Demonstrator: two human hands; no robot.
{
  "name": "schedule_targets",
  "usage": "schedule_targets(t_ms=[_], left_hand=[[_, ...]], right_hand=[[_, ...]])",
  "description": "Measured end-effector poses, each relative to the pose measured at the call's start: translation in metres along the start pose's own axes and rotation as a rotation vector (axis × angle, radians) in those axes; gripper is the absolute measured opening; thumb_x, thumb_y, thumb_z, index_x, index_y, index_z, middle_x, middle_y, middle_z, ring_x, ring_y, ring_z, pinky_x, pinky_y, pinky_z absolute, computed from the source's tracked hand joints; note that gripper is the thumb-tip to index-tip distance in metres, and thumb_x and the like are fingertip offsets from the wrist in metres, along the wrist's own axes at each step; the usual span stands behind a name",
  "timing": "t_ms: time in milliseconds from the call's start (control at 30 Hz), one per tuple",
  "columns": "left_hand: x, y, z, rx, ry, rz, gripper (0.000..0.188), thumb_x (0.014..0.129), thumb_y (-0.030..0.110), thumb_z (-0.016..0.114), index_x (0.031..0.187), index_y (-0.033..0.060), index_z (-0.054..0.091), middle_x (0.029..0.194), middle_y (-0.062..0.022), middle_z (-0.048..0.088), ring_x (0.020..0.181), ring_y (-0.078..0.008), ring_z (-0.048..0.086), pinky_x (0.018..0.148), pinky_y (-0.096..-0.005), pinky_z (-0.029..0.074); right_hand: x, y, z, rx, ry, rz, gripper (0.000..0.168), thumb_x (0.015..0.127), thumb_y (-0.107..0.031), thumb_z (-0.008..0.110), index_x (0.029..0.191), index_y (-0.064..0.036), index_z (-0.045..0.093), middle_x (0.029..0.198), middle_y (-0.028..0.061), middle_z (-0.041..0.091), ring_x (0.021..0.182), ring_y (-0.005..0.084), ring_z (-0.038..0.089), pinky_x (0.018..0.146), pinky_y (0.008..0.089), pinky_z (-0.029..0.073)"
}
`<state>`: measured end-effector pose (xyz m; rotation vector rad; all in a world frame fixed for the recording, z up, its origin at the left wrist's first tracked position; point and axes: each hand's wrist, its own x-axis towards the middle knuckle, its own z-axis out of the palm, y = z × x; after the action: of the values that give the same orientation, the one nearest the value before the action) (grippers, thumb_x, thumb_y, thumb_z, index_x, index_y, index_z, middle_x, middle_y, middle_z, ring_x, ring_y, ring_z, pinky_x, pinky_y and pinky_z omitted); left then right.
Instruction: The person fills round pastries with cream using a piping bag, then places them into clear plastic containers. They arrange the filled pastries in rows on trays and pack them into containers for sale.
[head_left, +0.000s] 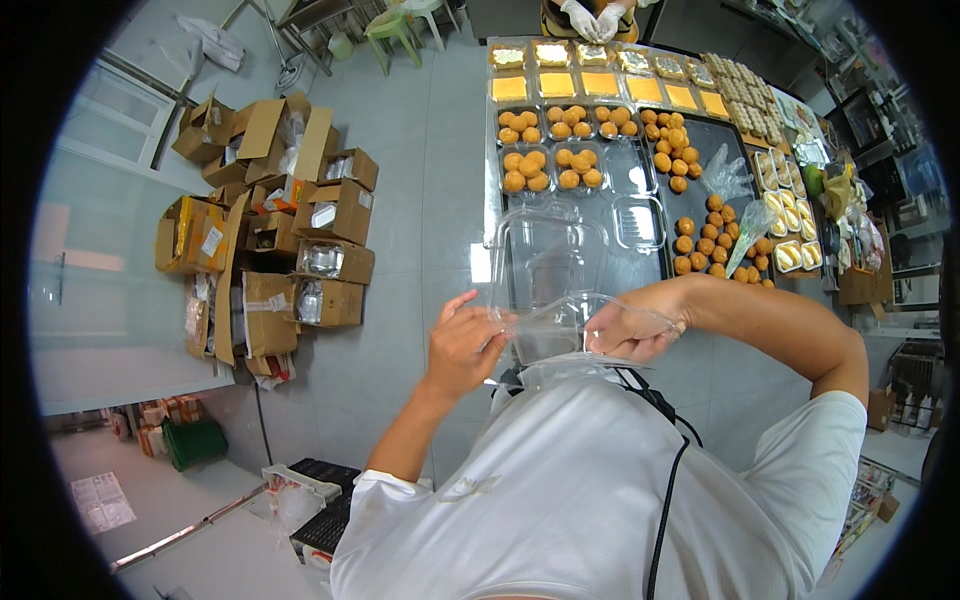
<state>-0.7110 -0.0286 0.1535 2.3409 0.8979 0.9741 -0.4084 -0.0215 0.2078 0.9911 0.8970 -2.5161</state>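
A clear plastic clamshell box (551, 259) is held in front of my chest with its lid part raised. My left hand (466, 341) pinches the box's left edge between thumb and fingers. On the other side, my right hand (634, 330) is curled against the clear plastic, partly seen through it. Beyond the box, clear containers filled with round golden-brown pastry balls (525, 171) stand on a dark tray. Two clear containers (637, 223) without pastry lie to their right. Loose pastry balls (709, 247) sit on another dark tray (712, 135), near a filled piping bag (750, 229).
Boxed yellow cake slabs (600, 84) line the table's far side. A person's gloved hands (596, 19) are behind them. Small trays of cream-topped pastries (787, 214) stand at the right. Open cardboard boxes (322, 217) are stacked on the floor at left, with a black crate (322, 517) lower down.
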Motion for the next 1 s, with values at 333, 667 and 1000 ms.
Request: schedule_targets(t_ms=[333, 667, 1000], left_hand=[[-0.033, -0.084, -0.030, -0.530, 0.403, -0.747, 0.020, 0.101, 0.024, 0.057, 0.100, 0.0035, 0.061, 0.106, -0.0085, 0.070, 0.099, -0.0184, 0.066, 0.085, -0.0339, 0.054], [-0.065, -0.086, 0.024, -1.817, 0.467, -0.833, 0.019, 0.101, 0.023, 0.049, 0.097, 0.0096, 0.062, 0.104, -0.0085, 0.069, 0.104, -0.0212, 0.064, 0.096, -0.0437, 0.049], [-0.048, -0.092, 0.052, -1.818, 0.188, -0.878, 0.021, 0.103, 0.030, 0.051, 0.097, 0.0125, 0.059, 0.090, -0.0062, 0.070, 0.091, -0.0199, 0.067, 0.089, -0.0411, 0.049]], right_hand=[[-0.068, 0.001, -0.008, 0.018, 0.600, -0.432, 0.016, 0.102, -0.027, 0.055, 0.102, -0.011, 0.056, 0.069, -0.0079, 0.041, 0.051, 0.0025, 0.033, 0.045, 0.0199, 0.026], [0.020, 0.059, -0.040, -0.472, 1.583, -0.800, 0.013, 0.103, -0.016, 0.048, 0.105, -0.002, 0.048, 0.067, 0.0061, 0.048, 0.056, 0.0148, 0.048, 0.055, 0.0326, 0.040], [0.094, 0.174, -0.098, -0.426, 1.749, -0.709, 0.015, 0.100, -0.014, 0.049, 0.106, -0.001, 0.053, 0.091, 0.0212, 0.062, 0.084, 0.0384, 0.063, 0.074, 0.0426, 0.048]])
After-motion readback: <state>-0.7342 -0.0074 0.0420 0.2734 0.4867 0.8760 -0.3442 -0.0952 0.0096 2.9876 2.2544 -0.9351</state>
